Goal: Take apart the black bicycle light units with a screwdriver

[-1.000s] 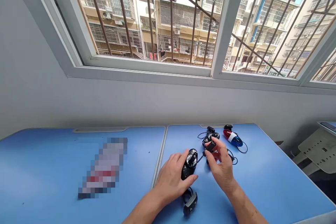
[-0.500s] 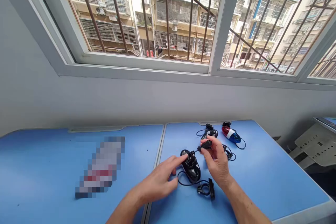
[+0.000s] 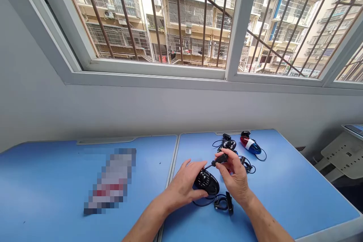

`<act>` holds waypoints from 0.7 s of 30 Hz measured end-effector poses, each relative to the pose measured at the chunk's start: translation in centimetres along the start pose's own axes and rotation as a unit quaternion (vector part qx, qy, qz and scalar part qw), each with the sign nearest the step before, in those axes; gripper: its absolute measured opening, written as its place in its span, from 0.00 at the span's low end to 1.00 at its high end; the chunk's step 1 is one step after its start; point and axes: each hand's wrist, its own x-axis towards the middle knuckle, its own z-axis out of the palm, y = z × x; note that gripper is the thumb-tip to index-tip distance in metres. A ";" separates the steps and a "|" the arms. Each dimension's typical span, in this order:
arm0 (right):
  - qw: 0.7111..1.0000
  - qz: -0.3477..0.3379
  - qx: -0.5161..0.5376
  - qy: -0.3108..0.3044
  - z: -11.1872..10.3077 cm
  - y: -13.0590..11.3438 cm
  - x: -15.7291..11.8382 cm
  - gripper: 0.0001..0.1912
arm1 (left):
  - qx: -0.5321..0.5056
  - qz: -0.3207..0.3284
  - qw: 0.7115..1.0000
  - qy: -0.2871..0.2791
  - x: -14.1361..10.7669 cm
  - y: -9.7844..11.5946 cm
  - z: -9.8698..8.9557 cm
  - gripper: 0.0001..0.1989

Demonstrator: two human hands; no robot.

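My left hand (image 3: 185, 181) grips the left side of a black oval bicycle horn (image 3: 210, 186) with a slotted round grille, thumb at the near edge and fingers over the far side. A small black-handled screwdriver (image 3: 221, 160) is pinched in my right hand (image 3: 235, 176). Its thin shaft slants left toward the horn's far end, and my left fingers partly hide the tip. A black cable runs from the horn to a ring-shaped handlebar clamp (image 3: 222, 203) on the blue table.
Behind my right hand lie another black patterned horn (image 3: 229, 145), a red, white and blue horn (image 3: 250, 145) and a coiled black cable (image 3: 248, 165). A blurred-out long flat item (image 3: 112, 181) rests on the left table. Beyond the tables stands a wall (image 3: 159, 109) under a barred window.
My left hand has gone from a fingertip touch on the horn to a grip around its side. The horn has turned slightly, and the screwdriver stays in my right hand.
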 end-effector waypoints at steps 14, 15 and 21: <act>0.998 0.025 -0.046 0.034 -1.2 -1.1 0.4 0.19 | 0.020 -0.095 0.994 0.050 -0.1 0.5 0.6 0.20; 0.998 0.025 -0.051 0.036 -1.2 -1.1 0.4 0.19 | 0.018 -0.095 0.994 0.048 -0.1 0.5 0.6 0.20; 0.997 0.002 -0.073 0.035 -1.0 -0.9 0.4 0.19 | 0.024 -0.091 0.995 0.038 -0.3 0.6 0.8 0.21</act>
